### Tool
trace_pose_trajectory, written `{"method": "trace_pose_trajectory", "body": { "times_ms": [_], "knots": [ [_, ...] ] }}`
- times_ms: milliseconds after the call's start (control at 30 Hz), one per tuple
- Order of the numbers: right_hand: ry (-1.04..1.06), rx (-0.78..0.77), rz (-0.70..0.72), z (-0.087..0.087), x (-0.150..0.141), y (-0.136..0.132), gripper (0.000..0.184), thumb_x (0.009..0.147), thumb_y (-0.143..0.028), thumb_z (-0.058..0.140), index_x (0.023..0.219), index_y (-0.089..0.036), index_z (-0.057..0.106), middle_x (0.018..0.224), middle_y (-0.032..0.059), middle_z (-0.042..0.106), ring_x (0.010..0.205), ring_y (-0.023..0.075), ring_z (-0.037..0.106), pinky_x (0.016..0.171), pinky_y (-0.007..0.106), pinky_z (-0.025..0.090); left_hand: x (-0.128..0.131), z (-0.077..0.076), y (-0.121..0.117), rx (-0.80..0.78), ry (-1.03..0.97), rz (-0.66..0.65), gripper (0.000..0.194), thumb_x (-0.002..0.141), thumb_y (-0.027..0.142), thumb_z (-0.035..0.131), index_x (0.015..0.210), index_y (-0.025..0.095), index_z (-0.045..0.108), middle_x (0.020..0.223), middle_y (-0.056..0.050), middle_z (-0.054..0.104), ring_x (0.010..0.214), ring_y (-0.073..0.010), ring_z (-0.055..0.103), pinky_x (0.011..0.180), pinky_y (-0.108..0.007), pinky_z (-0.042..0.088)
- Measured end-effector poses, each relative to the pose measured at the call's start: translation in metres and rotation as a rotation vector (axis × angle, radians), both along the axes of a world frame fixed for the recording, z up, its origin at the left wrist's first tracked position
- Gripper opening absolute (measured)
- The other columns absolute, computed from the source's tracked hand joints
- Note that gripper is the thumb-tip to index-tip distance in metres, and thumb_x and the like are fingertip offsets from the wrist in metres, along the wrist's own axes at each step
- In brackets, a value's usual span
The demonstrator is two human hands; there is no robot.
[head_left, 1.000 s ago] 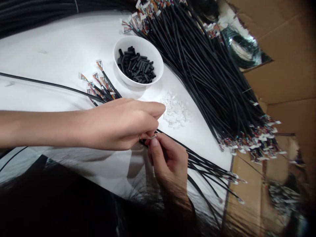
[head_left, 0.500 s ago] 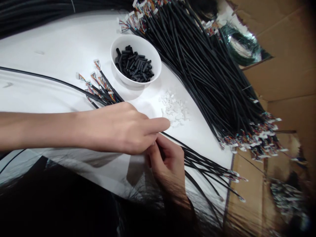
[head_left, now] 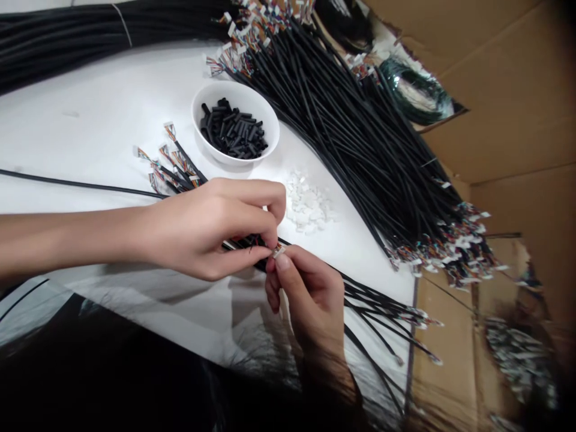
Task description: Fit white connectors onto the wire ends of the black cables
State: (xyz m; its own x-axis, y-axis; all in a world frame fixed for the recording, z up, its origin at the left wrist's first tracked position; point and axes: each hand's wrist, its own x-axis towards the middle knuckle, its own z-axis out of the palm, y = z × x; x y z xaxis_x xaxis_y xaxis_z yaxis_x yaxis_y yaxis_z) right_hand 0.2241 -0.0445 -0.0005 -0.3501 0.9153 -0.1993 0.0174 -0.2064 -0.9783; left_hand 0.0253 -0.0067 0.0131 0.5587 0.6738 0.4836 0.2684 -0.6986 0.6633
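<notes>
Left hand [head_left: 202, 231] and right hand [head_left: 312, 300] are both closed, pinching a black cable [head_left: 247, 243] by its small white connector [head_left: 278, 252], just below the pile of white clips [head_left: 306, 204] on the counter [head_left: 90, 120]; the cable is light, limp and fragile, best held by its sleeve rather than the fine wires.

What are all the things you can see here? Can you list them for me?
white bowl: one, white, above the hands
short tubes: many, black, in the bowl
small plastic pieces: many, white, in a pile right of the hands
large cable bundle: one, black with colourful ends, right of the bowl
thick cable bundle: one, black, top left
small cable bunch: one, black with colourful ends, left of the bowl
lower cable bunch: one, black, right of the right hand
wire coil: one, dark green, top right
cardboard: several flaps, brown, right side
tabletop: one, white, under the cables
connector: one, white, in the right hand
black cable: one, black, in the left hand
left hand: one, left side
right hand: one, bottom
</notes>
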Motion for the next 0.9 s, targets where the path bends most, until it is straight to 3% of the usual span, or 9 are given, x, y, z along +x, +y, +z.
{"method": "trace_pose_trajectory", "body": {
  "times_ms": [267, 467, 667, 767, 900],
  "knots": [
    [0.035, -0.041, 0.010, 0.0053, -0.0005, 0.0006, 0.025, 0.097, -0.030, 0.057, 0.075, -0.018, 0.060, 0.050, -0.0073, 0.044, 0.040, 0.0056, 0.038, 0.038, 0.017, 0.027, -0.0002, 0.0024, 0.0011, -0.093, -0.007, -0.032, 0.013, 0.088, 0.007, 0.055, 0.083, 0.016, 0.063, 0.089, -0.005, 0.062, 0.069, -0.0108, 0.057, 0.060, -0.019, 0.045],
    [0.099, -0.132, 0.017, 0.0043, -0.0009, -0.0001, 0.024, 0.095, -0.029, 0.058, 0.074, -0.018, 0.059, 0.049, -0.0078, 0.043, 0.039, 0.0055, 0.037, 0.038, 0.017, 0.027, -0.0005, 0.0001, 0.0027, -0.020, 0.031, -0.083, 0.017, 0.093, 0.005, 0.049, 0.087, 0.017, 0.060, 0.093, -0.006, 0.060, 0.078, -0.0123, 0.060, 0.071, -0.019, 0.047],
    [0.120, -0.179, 0.050, 0.0025, -0.0010, 0.0008, 0.026, 0.096, -0.031, 0.057, 0.074, -0.018, 0.058, 0.050, -0.0076, 0.043, 0.040, 0.0058, 0.036, 0.038, 0.018, 0.027, -0.0055, 0.0004, 0.0013, 0.101, 0.190, -0.095, 0.022, 0.091, 0.005, 0.041, 0.089, 0.019, 0.058, 0.095, -0.005, 0.061, 0.066, -0.0126, 0.054, 0.057, -0.024, 0.039],
    [0.049, -0.123, 0.039, 0.0042, -0.0029, 0.0001, 0.025, 0.096, -0.029, 0.056, 0.073, -0.018, 0.058, 0.050, -0.0074, 0.043, 0.041, 0.0061, 0.036, 0.040, 0.019, 0.026, -0.0054, -0.0002, 0.0008, 0.150, 0.205, -0.074, 0.020, 0.090, 0.005, 0.045, 0.085, 0.017, 0.059, 0.092, -0.006, 0.060, 0.062, -0.0125, 0.050, 0.054, -0.026, 0.036],
    [-0.041, -0.010, -0.006, 0.0050, -0.0070, -0.0028, 0.024, 0.096, -0.029, 0.055, 0.075, -0.018, 0.058, 0.052, -0.0067, 0.043, 0.043, 0.0075, 0.037, 0.041, 0.021, 0.027, -0.0023, 0.0024, 0.0000, 0.020, 0.133, -0.067, 0.019, 0.090, 0.004, 0.047, 0.081, 0.014, 0.061, 0.089, -0.007, 0.059, 0.068, -0.0123, 0.052, 0.061, -0.022, 0.041]
  ]
}}
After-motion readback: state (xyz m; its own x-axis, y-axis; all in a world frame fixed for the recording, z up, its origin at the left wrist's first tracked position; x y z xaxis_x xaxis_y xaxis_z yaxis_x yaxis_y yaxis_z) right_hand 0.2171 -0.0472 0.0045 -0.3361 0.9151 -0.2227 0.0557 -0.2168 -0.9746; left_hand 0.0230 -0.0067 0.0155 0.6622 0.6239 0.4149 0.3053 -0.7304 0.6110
